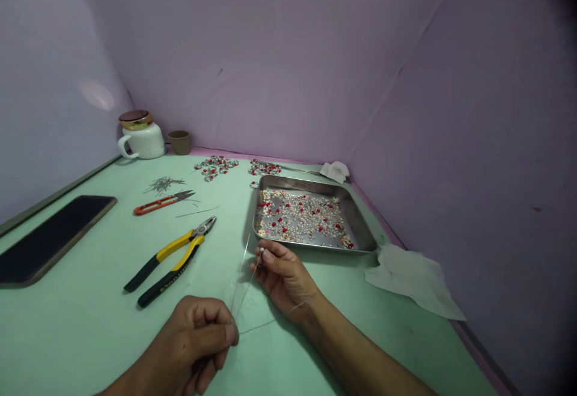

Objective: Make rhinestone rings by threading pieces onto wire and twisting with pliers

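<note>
My left hand point(198, 339) is closed, pinching thin wires point(247, 291) between thumb and forefinger. Several strands fan out from that pinch, up and to the right. My right hand point(286, 276) holds a small whitish bead point(262, 250) between its thumb and fingers, at the upper end of one strand. Whether the wire passes through the bead is too small to tell. Just beyond the right hand lies a metal tray point(315, 245) with many small pearly and red beads point(302, 216) spread over its bottom.
Left of my hands lie yellow-and-black pliers point(178, 258), orange-handled snips point(157, 205), cut wires point(164, 185) and a phone point(54, 240). Farther back are red-beaded wire pieces point(216, 167), a white mug point(144, 140) and a small brown cup point(180, 142). Tissue point(412, 279) lies at right.
</note>
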The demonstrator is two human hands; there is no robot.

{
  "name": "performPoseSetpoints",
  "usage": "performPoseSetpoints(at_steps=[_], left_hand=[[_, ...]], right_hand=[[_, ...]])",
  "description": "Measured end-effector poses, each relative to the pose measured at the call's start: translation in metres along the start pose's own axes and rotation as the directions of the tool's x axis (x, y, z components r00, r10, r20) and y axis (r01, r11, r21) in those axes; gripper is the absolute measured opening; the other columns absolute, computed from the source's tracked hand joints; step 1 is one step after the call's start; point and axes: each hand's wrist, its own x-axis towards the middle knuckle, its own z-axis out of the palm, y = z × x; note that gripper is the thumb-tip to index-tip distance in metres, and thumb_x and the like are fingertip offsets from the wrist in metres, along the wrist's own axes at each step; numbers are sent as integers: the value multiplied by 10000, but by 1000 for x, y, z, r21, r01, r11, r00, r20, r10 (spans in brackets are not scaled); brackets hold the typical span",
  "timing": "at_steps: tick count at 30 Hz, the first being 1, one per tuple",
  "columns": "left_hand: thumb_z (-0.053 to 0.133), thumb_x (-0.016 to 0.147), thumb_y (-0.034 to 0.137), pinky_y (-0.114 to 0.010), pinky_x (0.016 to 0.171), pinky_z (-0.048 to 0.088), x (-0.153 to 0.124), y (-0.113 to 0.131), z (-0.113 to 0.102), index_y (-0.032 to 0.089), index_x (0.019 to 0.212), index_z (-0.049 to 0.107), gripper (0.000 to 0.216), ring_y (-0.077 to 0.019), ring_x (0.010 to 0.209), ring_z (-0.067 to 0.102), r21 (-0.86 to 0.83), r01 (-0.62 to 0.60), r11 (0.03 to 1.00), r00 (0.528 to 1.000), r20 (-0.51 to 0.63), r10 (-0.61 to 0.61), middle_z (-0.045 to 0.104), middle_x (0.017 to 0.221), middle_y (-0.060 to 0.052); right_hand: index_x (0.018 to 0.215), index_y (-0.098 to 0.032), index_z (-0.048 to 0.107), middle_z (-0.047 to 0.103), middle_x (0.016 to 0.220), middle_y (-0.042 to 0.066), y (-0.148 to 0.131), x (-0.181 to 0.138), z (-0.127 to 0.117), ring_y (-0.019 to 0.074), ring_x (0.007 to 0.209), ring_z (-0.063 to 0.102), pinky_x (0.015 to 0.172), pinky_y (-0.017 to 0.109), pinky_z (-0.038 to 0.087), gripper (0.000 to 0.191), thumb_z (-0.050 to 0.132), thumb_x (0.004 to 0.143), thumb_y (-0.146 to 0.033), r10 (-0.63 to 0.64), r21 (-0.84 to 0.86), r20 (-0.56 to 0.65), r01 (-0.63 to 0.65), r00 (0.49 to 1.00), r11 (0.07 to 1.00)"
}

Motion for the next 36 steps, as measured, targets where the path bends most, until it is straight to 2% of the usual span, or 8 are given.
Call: performPoseSetpoints(at_steps=[8,14,18,22,24,29,36], left_hand=[[576,638,331,-159,289,117,0,-3,-1,171,481,467,249,-21,259,217,56,-1,998,1000,-7,1,360,301,89],[558,677,425,-175,345,218,5,7,-3,167,508,488,317,-45,290,283,281,-120,952,981,-114,157,399,310,76],[552,686,410,-175,354,234,12,15,-9,167,497,477,317,-49,301,297,325,-162,932,948,-210,238,402,314,77],[530,717,380,-170,342,221,18,14,-14,166,526,491,290,-45,301,283,318,-207,925,928,-237,289,383,323,88],[521,726,367,-169,338,223,19,13,-13,170,521,483,286,-45,299,289,315,-214,925,924,-242,297,375,323,90],[549,682,344,-174,328,241,19,15,-7,175,479,482,273,-52,290,313,313,-216,925,914,-268,304,396,313,79],[575,661,356,-170,336,244,20,17,-9,161,491,529,263,-55,312,341,359,-210,909,910,-267,316,411,326,75]], right_hand=[[765,-154,661,634,646,-22,1,-1,-1,77,581,572,647,219,483,297,790,501,-107,-1,-29,31,1,1000,1000],[866,-138,657,670,793,30,3,-1,-3,93,651,597,716,251,479,282,744,600,-167,13,-115,137,3,991,993],[918,-143,658,653,953,79,7,-3,-4,126,770,599,770,271,465,337,728,589,-122,15,-252,214,41,977,967],[1037,-186,627,617,1033,83,10,-5,-3,148,827,576,772,296,461,436,704,614,-113,1,-412,270,114,963,904],[1034,-193,633,630,969,70,11,-7,-1,136,785,574,744,288,462,410,698,632,-142,-9,-472,261,135,965,871],[826,-161,690,631,743,23,14,-10,4,92,569,562,577,251,469,183,686,659,-238,-39,-586,204,154,978,796],[698,-122,624,608,556,-5,17,-11,8,118,516,598,476,231,501,239,715,617,-328,15,-516,88,33,996,856]])
